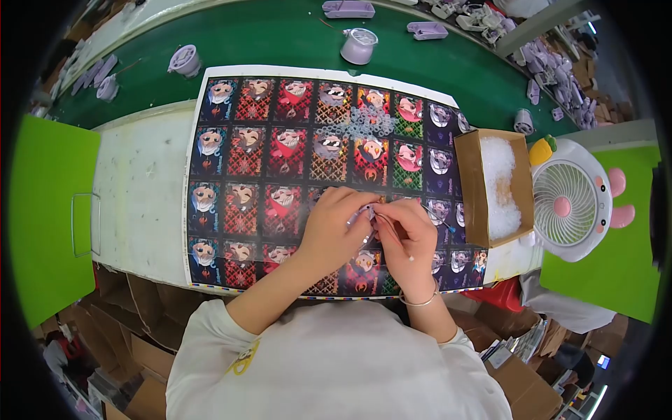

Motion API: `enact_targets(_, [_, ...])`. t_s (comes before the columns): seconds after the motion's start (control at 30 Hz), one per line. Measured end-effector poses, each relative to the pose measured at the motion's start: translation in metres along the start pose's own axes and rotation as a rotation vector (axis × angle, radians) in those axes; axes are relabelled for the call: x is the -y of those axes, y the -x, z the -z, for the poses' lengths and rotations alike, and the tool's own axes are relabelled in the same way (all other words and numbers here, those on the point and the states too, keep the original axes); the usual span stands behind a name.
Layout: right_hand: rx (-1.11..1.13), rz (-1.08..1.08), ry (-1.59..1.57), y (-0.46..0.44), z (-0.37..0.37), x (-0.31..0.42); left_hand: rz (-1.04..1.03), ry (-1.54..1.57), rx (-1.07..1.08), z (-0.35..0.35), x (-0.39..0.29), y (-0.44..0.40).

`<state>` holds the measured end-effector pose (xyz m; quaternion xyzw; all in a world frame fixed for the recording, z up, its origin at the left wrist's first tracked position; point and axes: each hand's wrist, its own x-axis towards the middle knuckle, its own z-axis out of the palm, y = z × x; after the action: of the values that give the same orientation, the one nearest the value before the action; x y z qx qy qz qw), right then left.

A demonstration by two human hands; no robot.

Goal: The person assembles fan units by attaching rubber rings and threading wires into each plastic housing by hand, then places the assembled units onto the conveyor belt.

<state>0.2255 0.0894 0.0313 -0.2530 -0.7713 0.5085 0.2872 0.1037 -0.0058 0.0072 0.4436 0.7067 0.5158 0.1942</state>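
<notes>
My left hand [334, 227] and my right hand [411, 236] meet over the printed sheet, fingertips pinched close together. Between them is a small pale purple piece [365, 208], mostly covered by the left fingers. Thin wires seem to run from it to the right fingertips; their exact path is hard to make out. Beside the right hand a thin lead ends in a blue tip [451, 229]. A little white bit [411, 259] shows against the right palm. Ahead of both hands, a pile of small translucent rings [364, 123] lies on the sheet.
The sheet of cartoon cards [245, 157] covers the white worktop [140, 189]. To the right stand a cardboard box [475, 189] of white pieces and a rabbit-eared fan [562, 205]. Purple fan housings [360, 46] sit on the green conveyor belt [273, 45] beyond.
</notes>
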Motion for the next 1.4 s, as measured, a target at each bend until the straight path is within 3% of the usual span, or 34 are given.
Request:
enact_targets(0.07, [0.020, 0.210, 0.225, -0.006, 0.002, 0.002, -0.011, 0.032, -0.007, 0.002, 0.002, 0.000])
enact_targets(0.17, [0.028, 0.225, 0.334, -0.004, -0.001, 0.001, -0.004, 0.078, -0.010, 0.001, 0.002, 0.000])
enact_targets(0.27, [0.143, 0.232, 0.250, -0.013, 0.018, 0.004, 0.030, 0.059, -0.019, -0.001, 0.000, 0.002])
enact_targets(0.3, [0.087, 0.049, 0.254, -0.012, 0.025, 0.017, 0.034, 0.056, -0.029, -0.002, -0.001, 0.003])
enact_targets(0.4, [-0.089, 0.017, 0.860, -0.003, 0.055, -0.014, 0.041, 0.031, -0.028, -0.001, -0.001, 0.002])
enact_targets(0.47, [-0.005, -0.086, 0.933, 0.004, 0.073, -0.044, 0.043, 0.027, -0.020, -0.002, -0.001, 0.002])
enact_targets(0.5, [0.010, -0.003, 0.907, 0.006, 0.074, -0.049, 0.044, 0.029, -0.021, -0.002, -0.002, 0.002])
enact_targets(0.6, [0.126, -0.051, 0.430, 0.009, 0.056, -0.023, 0.054, 0.022, -0.045, -0.004, -0.001, 0.002])
enact_targets(0.67, [0.207, -0.348, 0.038, 0.018, 0.043, -0.009, 0.061, 0.013, -0.057, -0.006, 0.000, 0.003])
enact_targets(0.73, [0.191, -0.279, -0.023, 0.015, 0.027, 0.003, 0.063, 0.004, -0.061, -0.007, 0.002, 0.003])
enact_targets(0.97, [0.055, 0.000, 0.200, 0.011, 0.004, -0.003, 0.072, 0.007, -0.069, -0.007, 0.002, 0.004])
enact_targets(1.17, [-0.178, 0.065, 0.395, 0.011, -0.004, -0.004, 0.064, 0.001, -0.061, -0.007, 0.000, 0.004])
enact_targets(1.27, [-0.067, 0.027, 0.312, 0.007, 0.008, 0.000, 0.039, -0.011, -0.074, -0.007, 0.001, 0.005])
enact_targets(1.4, [0.059, 0.128, 0.316, 0.010, 0.007, 0.001, 0.050, 0.003, -0.075, -0.007, 0.001, 0.003])
